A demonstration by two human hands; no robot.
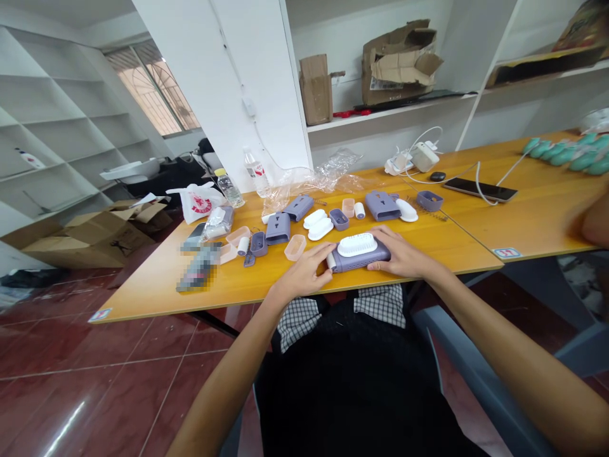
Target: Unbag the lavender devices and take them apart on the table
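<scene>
A purple plastic cleaning brush [359, 259] lies at the table's front edge, a white oval bristle pad [356, 245] facing up on it and a whitish roller part at its left end. My left hand [307, 273] grips that left end, thumb low on the near side. Around the right end curls my right hand [397, 254], its thumb along the near side. Just beyond lie two white oval brush pads [320, 230], a small purple cup [339, 219], a clear pinkish cup [295, 247] and a purple housing [382, 207].
Further left are purple housings [278, 228], a white roller [243, 246] and a plastic bag [198, 202]. Bottles [257, 172] and crumpled clear film [333, 171] lie behind. At right are a phone [480, 189], chargers [423, 156], green items [566, 152] and another person's arm [597, 219].
</scene>
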